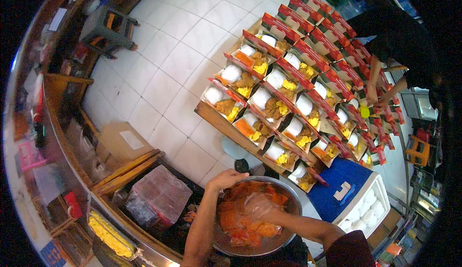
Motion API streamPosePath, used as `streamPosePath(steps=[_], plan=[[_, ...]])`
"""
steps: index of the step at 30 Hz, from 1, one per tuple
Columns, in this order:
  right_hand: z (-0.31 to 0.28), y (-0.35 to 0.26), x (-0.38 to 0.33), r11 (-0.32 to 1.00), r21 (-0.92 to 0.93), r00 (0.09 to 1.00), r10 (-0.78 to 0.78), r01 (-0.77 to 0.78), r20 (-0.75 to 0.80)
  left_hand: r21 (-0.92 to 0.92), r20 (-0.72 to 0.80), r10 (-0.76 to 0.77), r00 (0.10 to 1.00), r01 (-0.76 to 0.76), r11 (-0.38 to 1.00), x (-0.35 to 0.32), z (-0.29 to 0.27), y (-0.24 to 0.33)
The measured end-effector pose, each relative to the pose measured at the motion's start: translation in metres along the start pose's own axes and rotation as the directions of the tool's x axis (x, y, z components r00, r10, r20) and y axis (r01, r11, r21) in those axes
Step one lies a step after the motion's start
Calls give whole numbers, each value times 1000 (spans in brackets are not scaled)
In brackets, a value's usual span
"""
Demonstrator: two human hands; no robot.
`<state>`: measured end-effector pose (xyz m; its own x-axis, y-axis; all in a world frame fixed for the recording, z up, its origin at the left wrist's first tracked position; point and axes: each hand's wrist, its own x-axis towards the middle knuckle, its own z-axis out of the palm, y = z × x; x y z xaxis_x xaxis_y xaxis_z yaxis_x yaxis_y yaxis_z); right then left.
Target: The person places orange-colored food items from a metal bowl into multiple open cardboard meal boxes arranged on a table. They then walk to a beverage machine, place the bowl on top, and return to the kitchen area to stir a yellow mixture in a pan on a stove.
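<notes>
My left hand [228, 178] grips the far left rim of a wide round metal basin [297, 197]. Inside it lie many small clear packets of orange-red sauce [240, 223]. My right hand [260, 206], in what looks like a thin clear plastic glove, reaches down among these packets. Its fingers are blurred and partly hidden, so what they hold does not show. Beyond the basin, a table carries rows of open red-and-white meal boxes [263, 99] with white rice mounds, fried pieces and yellow food. Some boxes also hold an orange packet.
A white cooler box [380, 209] of white wrapped mounds, with a blue lid [332, 183], stands right of the basin. Across the table are a co-worker's hands [378, 94] over the boxes. Left are a plastic-wrapped bundle [161, 195], a cardboard carton [124, 144] and a grey stool [109, 29].
</notes>
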<state>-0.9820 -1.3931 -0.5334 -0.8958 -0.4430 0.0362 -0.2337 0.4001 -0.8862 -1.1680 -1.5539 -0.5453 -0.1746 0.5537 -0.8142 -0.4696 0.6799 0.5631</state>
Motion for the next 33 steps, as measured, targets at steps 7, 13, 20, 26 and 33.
streamPosePath(steps=[7,13,20,26,33], plan=[[-15,-10,10,897,-313,788,428,-312,442,97,-34,26,999,-22,995,-4,13,21],[-79,-45,14,931,-58,914,366,-361,177,135,-2,-55,998,55,989,4,21,21],[-156,-77,-45,495,228,374,827,-838,-421,135,-3,-12,1000,12,991,19,35,13],[-143,-73,-119,77,296,-64,896,-952,-439,114,27,-60,998,57,992,10,41,33],[-46,-33,-188,346,670,134,928,-657,-348,45,6,-214,977,214,976,5,55,53]])
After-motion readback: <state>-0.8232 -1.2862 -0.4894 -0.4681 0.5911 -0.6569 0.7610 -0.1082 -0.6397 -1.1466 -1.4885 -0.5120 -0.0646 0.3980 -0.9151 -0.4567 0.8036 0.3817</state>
